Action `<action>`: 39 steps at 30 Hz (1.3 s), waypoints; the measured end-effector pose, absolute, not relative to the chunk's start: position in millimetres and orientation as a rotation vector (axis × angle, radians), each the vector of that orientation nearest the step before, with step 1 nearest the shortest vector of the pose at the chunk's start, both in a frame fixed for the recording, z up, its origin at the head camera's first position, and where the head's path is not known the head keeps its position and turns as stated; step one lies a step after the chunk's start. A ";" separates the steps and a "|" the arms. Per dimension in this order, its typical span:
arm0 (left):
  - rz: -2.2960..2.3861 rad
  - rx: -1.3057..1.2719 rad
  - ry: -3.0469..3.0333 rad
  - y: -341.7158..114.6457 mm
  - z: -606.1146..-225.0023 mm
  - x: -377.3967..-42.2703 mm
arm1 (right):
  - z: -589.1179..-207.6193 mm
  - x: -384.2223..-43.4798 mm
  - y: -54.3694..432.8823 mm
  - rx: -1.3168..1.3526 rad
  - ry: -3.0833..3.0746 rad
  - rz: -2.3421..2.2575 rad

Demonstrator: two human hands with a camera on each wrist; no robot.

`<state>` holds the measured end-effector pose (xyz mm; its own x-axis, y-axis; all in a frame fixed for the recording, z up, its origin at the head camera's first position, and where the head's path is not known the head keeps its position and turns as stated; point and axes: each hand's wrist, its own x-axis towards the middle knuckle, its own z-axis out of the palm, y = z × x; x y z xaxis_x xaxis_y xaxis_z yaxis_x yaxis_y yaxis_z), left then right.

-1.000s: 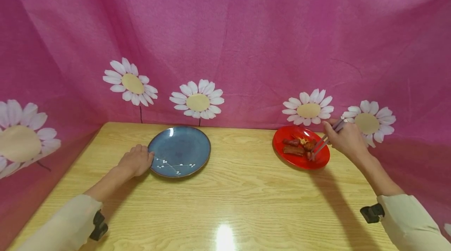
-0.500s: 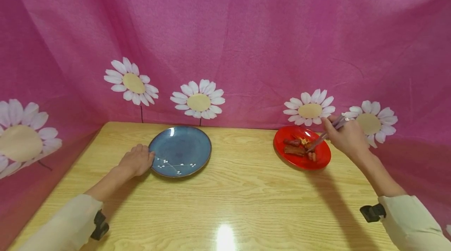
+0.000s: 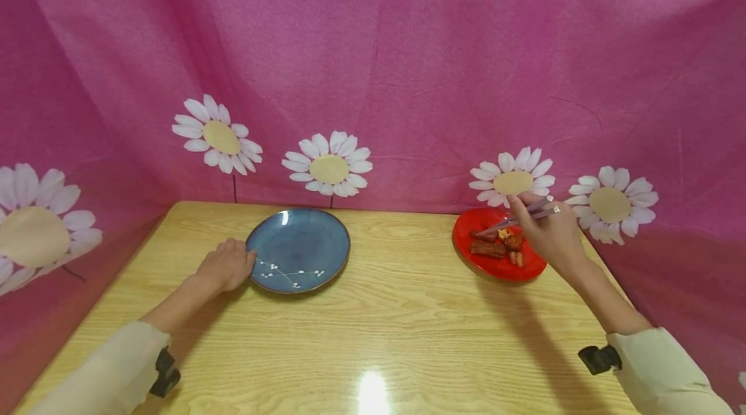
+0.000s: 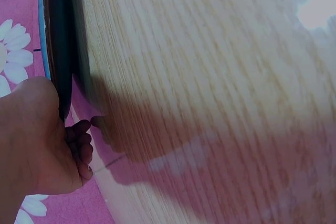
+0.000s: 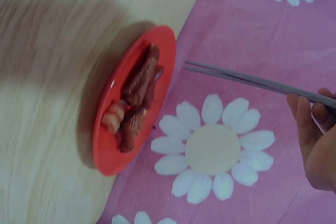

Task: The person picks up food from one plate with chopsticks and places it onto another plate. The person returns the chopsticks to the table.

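My left hand grips the left rim of a round blue plate with white blossoms. In the left wrist view, the thumb side of the hand lies over the rim, fingers curled below it. My right hand holds a pair of purplish-grey chopsticks, tips close together with nothing between them in the right wrist view. In the head view the tips overlap a dark reddish piece of meat on a red plate. Beside it lie a long brown rib-like piece, a browned chunk and a small pale-orange piece.
Both plates stand on a light wood-grain table, near its far edge. A pink cloth printed with large daisies hangs behind and at the sides. Dark devices are strapped at both wrists.
My right hand has moved left with the chopsticks; their tips went from the small pale-orange piece, past the browned chunk, to the dark reddish piece. The left hand and blue plate have stayed still.
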<state>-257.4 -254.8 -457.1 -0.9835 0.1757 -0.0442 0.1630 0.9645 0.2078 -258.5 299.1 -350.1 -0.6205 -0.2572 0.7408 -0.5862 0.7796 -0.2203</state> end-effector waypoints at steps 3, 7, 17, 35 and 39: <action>0.318 0.259 3.052 -254.8 -457.7 -257.7 | -352.8 -258.1 291.7 0.670 -2.221 0.613; 0.317 0.259 3.057 -254.4 -458.5 -257.8 | -356.9 -258.3 282.6 0.716 -2.199 0.631; 0.307 0.283 3.074 -253.5 -459.3 -257.9 | -372.2 -262.7 263.0 0.784 -2.287 0.661; 0.344 0.261 3.067 -252.5 -457.0 -256.4 | -395.2 -268.1 241.3 1.083 -2.258 0.480; 0.347 0.261 3.063 -253.4 -456.3 -255.4 | -397.3 -263.6 235.5 1.150 -2.274 0.420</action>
<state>-255.4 -253.4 -456.3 -0.9847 0.1721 -0.0287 0.1613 0.9606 0.2263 -263.6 235.5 -397.3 -0.4813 -0.6385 0.6005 -0.8108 0.5846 -0.0282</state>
